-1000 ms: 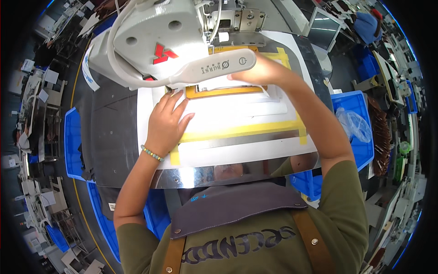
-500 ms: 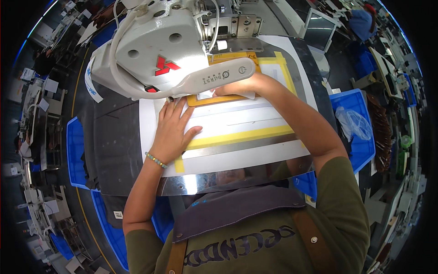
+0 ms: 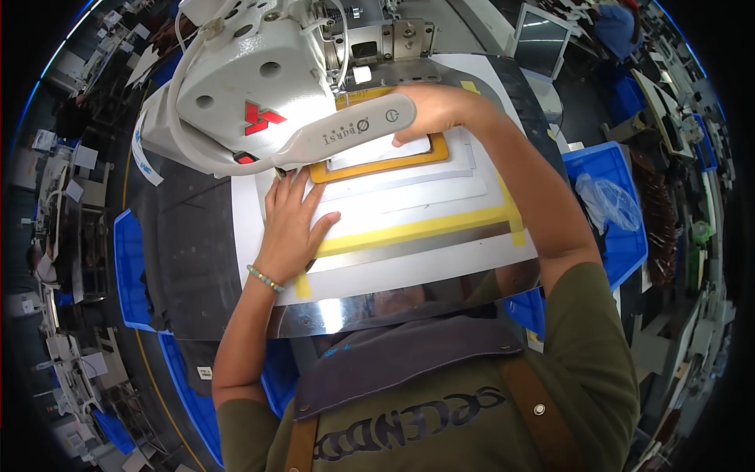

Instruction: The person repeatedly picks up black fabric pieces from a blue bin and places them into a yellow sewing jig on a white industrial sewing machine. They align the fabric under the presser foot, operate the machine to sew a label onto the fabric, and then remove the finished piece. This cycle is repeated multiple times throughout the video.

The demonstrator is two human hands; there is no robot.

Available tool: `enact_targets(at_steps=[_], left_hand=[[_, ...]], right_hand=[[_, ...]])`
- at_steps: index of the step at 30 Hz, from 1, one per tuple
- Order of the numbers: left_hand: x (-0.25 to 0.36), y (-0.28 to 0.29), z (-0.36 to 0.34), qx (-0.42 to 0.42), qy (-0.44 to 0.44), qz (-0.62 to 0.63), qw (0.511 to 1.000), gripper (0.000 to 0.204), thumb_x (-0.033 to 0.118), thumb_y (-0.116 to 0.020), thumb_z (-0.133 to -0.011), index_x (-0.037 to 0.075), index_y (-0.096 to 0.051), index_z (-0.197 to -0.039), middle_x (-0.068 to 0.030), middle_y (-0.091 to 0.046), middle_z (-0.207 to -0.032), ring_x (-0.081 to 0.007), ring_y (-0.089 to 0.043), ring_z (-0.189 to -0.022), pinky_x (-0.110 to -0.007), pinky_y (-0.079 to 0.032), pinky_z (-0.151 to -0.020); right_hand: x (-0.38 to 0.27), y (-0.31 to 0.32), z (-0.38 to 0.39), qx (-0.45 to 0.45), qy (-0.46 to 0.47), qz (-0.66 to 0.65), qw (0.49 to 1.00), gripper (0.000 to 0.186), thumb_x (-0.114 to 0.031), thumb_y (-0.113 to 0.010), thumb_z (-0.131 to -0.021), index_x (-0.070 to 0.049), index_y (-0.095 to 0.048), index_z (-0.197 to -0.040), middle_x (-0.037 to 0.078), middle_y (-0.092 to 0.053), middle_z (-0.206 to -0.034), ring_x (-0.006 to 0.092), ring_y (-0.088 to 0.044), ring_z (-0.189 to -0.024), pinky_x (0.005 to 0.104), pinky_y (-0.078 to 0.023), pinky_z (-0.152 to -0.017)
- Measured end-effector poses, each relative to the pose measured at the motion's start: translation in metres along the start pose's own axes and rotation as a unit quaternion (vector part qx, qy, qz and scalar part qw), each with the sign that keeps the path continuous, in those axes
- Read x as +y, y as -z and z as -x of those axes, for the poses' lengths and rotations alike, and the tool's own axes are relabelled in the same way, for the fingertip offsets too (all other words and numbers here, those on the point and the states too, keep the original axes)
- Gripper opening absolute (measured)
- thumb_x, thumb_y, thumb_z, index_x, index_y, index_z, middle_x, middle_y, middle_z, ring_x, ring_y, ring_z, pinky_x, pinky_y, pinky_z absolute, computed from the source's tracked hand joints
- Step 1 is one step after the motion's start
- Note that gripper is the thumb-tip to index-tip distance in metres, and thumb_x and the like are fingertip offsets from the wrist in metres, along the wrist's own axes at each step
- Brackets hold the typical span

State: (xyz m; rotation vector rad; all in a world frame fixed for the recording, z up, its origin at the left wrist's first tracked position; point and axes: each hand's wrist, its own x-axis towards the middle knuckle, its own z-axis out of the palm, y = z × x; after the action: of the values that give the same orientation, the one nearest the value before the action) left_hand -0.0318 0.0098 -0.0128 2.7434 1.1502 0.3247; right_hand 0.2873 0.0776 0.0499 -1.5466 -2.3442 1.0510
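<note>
Head-worn fisheye looks steeply down, close over the sewing table (image 3: 440,275).

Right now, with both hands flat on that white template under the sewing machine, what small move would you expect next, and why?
Probably a slight push of the template further under the sewing machine. The left hand presses flat on its near left part, the right hand rests by the orange frame, which lies partly under the machine head.

Bright, even overhead light floods the white sewing machine (image 3: 236,94) and pale template (image 3: 409,212), with glare flaring off the polished metal table edge (image 3: 338,315) near the person. Shadows stay soft under the left hand (image 3: 291,228). Fisheye distortion bends edges; the left and right rim falls dark and slightly blurred.
</note>
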Motion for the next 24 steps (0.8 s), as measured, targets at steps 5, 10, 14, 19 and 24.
enact_targets(at_steps=[5,10,14,19,24], left_hand=[[0.008,-0.009,0.000,0.025,0.011,-0.004,1.000,0.061,0.042,-0.059,-0.100,-0.006,-0.057,-0.138,-0.0307,-0.041,-0.153,-0.0435,-0.029,-0.149,-0.056,-0.015,-0.123],[0.009,-0.006,0.001,0.025,0.005,-0.016,1.000,0.057,0.037,-0.062,-0.099,-0.005,-0.057,-0.137,-0.0324,-0.040,-0.153,-0.0447,-0.030,-0.148,-0.055,-0.019,-0.122],[0.010,-0.005,0.001,0.024,0.006,-0.014,1.000,0.057,0.037,-0.062,-0.099,-0.004,-0.057,-0.138,-0.0323,-0.041,-0.153,-0.0448,-0.031,-0.148,-0.055,-0.019,-0.122],[0.011,-0.005,0.000,0.030,0.001,-0.021,0.999,0.057,0.038,-0.062,-0.099,-0.004,-0.057,-0.137,-0.0323,-0.042,-0.152,-0.0449,-0.031,-0.148,-0.055,-0.020,-0.121],[0.009,-0.005,0.003,0.046,0.002,-0.022,0.999,0.058,0.040,-0.061,-0.099,-0.004,-0.057,-0.137,-0.0321,-0.044,-0.150,-0.0445,-0.033,-0.147,-0.054,-0.021,-0.121]], right_hand=[[0.003,-0.013,0.009,0.068,-0.054,0.161,0.983,0.026,-0.002,-0.072,-0.071,-0.008,-0.065,-0.096,0.009,-0.071,-0.088,0.0276,-0.068,-0.085,0.0399,-0.051,-0.072],[0.002,-0.013,0.012,0.030,-0.082,0.122,0.989,0.026,-0.001,-0.072,-0.068,-0.010,-0.065,-0.092,0.009,-0.070,-0.089,0.0280,-0.068,-0.086,0.0412,-0.053,-0.070],[-0.008,-0.010,0.010,0.007,-0.095,0.157,0.983,0.022,-0.001,-0.073,-0.067,-0.011,-0.067,-0.086,0.008,-0.071,-0.088,0.0269,-0.068,-0.084,0.0407,-0.053,-0.069],[-0.018,-0.009,0.008,-0.027,-0.111,0.199,0.973,0.011,-0.001,-0.070,-0.071,-0.011,-0.068,-0.076,0.005,-0.071,-0.085,0.0262,-0.068,-0.082,0.0401,-0.052,-0.067],[-0.013,-0.023,0.014,0.009,-0.031,0.283,0.959,0.013,-0.003,-0.066,-0.078,-0.010,-0.075,-0.084,0.012,-0.072,-0.095,0.0308,-0.070,-0.089,0.0415,-0.056,-0.078]])
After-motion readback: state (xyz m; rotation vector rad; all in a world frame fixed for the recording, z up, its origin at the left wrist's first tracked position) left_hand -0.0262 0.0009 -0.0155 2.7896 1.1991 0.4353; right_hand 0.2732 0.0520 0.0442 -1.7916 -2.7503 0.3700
